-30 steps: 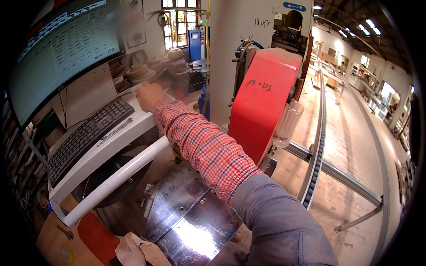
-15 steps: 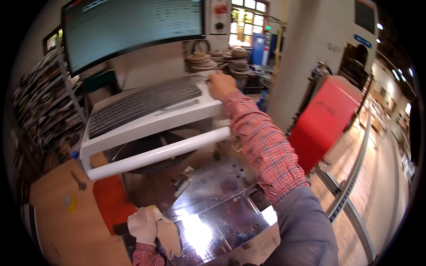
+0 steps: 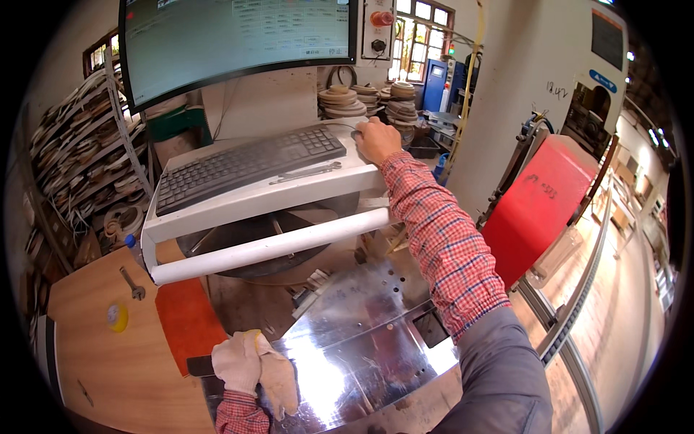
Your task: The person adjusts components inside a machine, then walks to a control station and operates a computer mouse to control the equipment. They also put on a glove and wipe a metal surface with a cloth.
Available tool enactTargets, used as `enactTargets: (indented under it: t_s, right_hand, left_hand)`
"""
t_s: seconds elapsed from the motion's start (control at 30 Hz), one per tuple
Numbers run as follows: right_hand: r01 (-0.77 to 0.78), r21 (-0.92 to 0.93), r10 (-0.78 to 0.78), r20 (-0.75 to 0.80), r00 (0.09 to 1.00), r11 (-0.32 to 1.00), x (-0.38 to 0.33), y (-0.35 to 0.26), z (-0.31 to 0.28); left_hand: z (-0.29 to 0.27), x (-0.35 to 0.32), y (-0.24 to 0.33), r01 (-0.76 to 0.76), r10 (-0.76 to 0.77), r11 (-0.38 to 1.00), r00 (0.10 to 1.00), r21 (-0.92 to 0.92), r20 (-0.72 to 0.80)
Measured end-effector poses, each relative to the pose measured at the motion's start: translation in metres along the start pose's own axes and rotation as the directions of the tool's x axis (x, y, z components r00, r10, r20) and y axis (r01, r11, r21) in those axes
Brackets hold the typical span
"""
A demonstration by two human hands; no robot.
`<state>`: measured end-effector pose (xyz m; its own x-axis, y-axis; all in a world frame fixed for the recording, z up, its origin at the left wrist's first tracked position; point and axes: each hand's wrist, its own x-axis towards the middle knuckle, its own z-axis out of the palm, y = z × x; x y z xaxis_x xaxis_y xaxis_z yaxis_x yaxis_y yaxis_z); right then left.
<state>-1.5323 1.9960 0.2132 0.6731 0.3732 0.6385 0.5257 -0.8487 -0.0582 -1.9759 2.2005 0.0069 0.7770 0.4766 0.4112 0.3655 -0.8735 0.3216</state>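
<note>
My bare right hand (image 3: 379, 142) rests at the right end of the white console shelf (image 3: 253, 194), its fingers curled over a computer mouse that is mostly hidden beneath them. Beside it lies a dark keyboard (image 3: 249, 166), with a metal wrench (image 3: 307, 172) along its front edge. My left hand (image 3: 237, 362) wears a white work glove and is closed around a loose, pale work glove (image 3: 278, 383), which hangs over the shiny metal plate (image 3: 347, 354).
A large monitor (image 3: 238, 43) stands above the keyboard. On the wooden table (image 3: 94, 347) lie an adjustable wrench (image 3: 132, 283) and a yellow tape roll (image 3: 116, 317). A white bar (image 3: 275, 246) runs below the shelf. At right are a red machine cover (image 3: 542, 202) and a metal rail (image 3: 578, 304).
The view has shifted slightly, so the monitor and shelf sit farther right and the picture is sharper. Both hands stay in place, the right at the mouse, the left on the loose glove.
</note>
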Motion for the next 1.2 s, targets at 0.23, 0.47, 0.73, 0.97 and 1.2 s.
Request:
enactTargets:
  t_s: [0.23,0.47,0.73,0.97,1.2]
  right_hand:
    - [0.019,0.003,-0.019,-0.006,1.000,1.000,0.002,-0.003,0.005]
    - [-0.006,0.018,0.007,-0.052,0.999,1.000,-0.004,0.011,0.001]
    - [-0.023,0.057,0.023,-0.001,1.000,0.998,0.003,-0.009,0.010]
    - [-0.025,0.030,0.026,-0.010,1.000,0.999,-0.001,-0.002,0.005]
    - [-0.023,0.029,0.024,-0.013,1.000,0.999,-0.001,-0.002,0.007]
  left_hand:
    - [-0.001,-0.002,-0.002,0.012,-0.013,0.999,0.999,-0.034,-0.031]
    - [0.017,0.000,-0.012,-0.068,0.063,0.986,0.997,0.151,0.035]
    - [0.004,-0.003,-0.015,-0.023,0.024,1.000,0.993,-0.011,0.118]
    - [0.007,-0.002,0.000,0.060,-0.055,0.984,0.998,-0.170,0.034]
    - [0.008,-0.002,0.000,0.043,-0.039,0.984,0.999,-0.171,0.028]
